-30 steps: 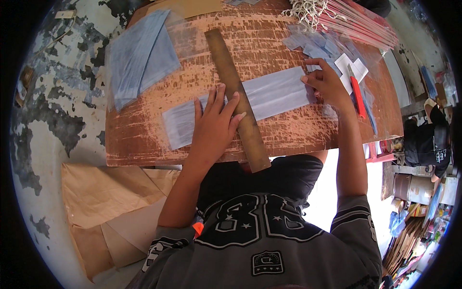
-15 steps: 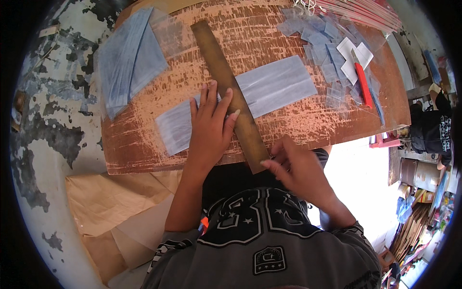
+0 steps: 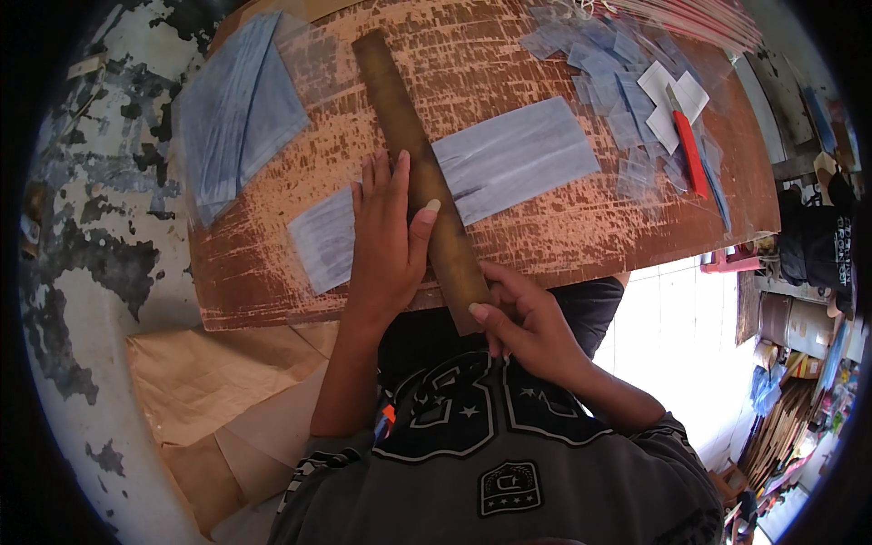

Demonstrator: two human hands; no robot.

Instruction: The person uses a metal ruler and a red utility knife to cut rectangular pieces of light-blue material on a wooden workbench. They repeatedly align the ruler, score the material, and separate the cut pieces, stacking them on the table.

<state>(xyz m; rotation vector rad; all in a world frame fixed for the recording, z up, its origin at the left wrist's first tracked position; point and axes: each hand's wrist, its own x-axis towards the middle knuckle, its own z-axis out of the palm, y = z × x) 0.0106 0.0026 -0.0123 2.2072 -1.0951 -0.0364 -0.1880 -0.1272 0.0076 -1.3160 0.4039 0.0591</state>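
A long brownish bar like a flat ruler (image 3: 400,118) lies slantwise across a translucent bluish plastic strip (image 3: 527,154), its near end jutting past the table edge. My left hand (image 3: 386,232) rests flat on the strip's left part, fingers stretched out along the bar's left side, with the thumb on the bar. At the near end, my right hand (image 3: 527,327) grips the bar, thumb on top and fingers curled beneath and beside it. The part of the strip under the bar and left hand is hidden.
Folded bluish plastic sheets (image 3: 241,118) lie at the table's far left. On the right are a red-handled cutter knife (image 3: 690,154), white paper pieces (image 3: 656,86) and several small plastic scraps (image 3: 599,82). Thin pinkish sticks (image 3: 699,18) lie at the back. Brown paper (image 3: 218,372) sits below left.
The bar has shifted slightly left and toward me across the strip. My right hand has moved left with its end, and my left hand has slid slightly left.
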